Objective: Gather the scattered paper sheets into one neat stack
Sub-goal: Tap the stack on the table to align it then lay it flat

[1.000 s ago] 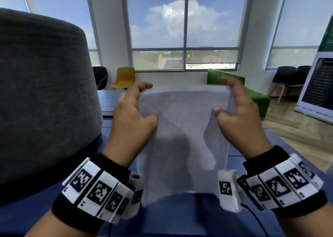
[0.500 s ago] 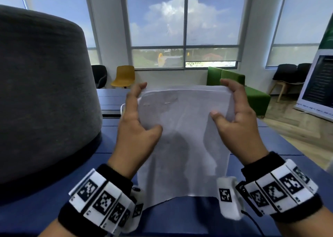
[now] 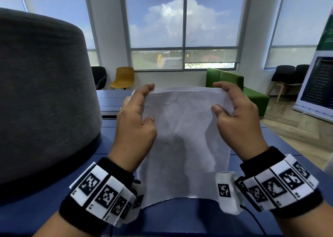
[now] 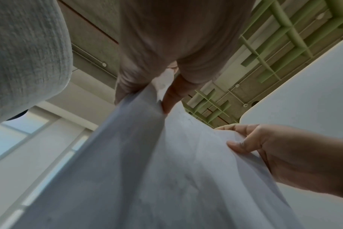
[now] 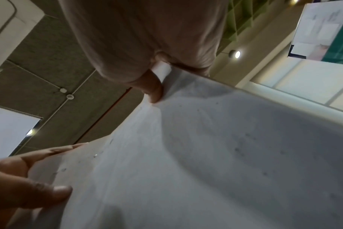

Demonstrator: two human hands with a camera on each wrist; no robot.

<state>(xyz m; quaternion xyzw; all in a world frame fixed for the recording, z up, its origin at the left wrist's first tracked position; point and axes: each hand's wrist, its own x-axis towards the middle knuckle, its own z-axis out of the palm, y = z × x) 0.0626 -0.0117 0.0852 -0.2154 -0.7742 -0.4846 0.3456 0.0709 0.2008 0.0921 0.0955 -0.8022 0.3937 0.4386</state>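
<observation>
A bundle of white paper sheets (image 3: 182, 143) stands upright with its lower edge on the dark blue table (image 3: 180, 218). My left hand (image 3: 137, 121) grips its left side, thumb in front and fingers behind and over the top corner. My right hand (image 3: 234, 117) grips the right side the same way. In the left wrist view the paper sheets (image 4: 166, 178) run up to my left hand (image 4: 157, 86), with my right hand (image 4: 280, 156) holding the far edge. In the right wrist view my right hand (image 5: 155, 83) pinches the paper sheets (image 5: 206, 162), and my left hand (image 5: 29, 182) holds the other side.
A large grey felt-covered round object (image 3: 41, 92) stands on the table close to my left arm. Beyond the table are a yellow chair (image 3: 124, 77), a green sofa (image 3: 239, 87), black chairs (image 3: 290, 76) and a banner stand (image 3: 319, 85) at right.
The bundle and both hands have sunk lower, bringing the bottom edge down onto the table. The grips look unchanged.
</observation>
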